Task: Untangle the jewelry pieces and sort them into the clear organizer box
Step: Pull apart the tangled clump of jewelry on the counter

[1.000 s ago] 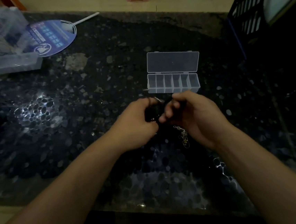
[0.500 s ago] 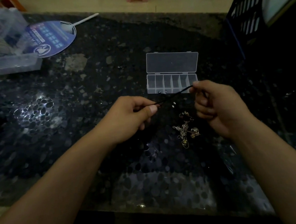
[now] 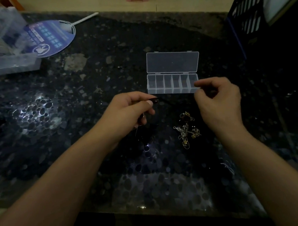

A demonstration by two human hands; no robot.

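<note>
A person's left hand [image 3: 131, 109] pinches one end of a dark cord [image 3: 155, 99] just in front of the clear organizer box [image 3: 173, 83], which lies open on a dark stone table [image 3: 88, 93]. The right hand [image 3: 218, 99], fingers curled at the box's near right corner, may hold the other end; the dim light hides it. A tangle of gold and silver jewelry [image 3: 187, 129] lies nearer the person than the box. The cord appears freed; next it likely needs coiling into a compartment.
</note>
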